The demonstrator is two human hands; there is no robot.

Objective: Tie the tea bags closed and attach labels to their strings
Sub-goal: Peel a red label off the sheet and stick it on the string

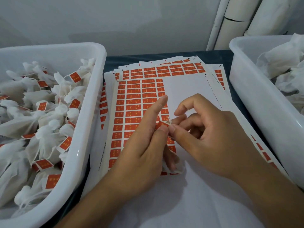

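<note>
At frame centre, a folded orange label [162, 124] on a pale string [169, 120] is pinched between the left hand [144, 143], index finger extended, and the curled right hand [204, 129], above the label sheet [131, 104].

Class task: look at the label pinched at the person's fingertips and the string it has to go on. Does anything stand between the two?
Nothing visible does. The left hand and right hand together pinch the orange label right at the white string; the two already touch. The tea bag itself is mostly hidden under the left hand.
</note>
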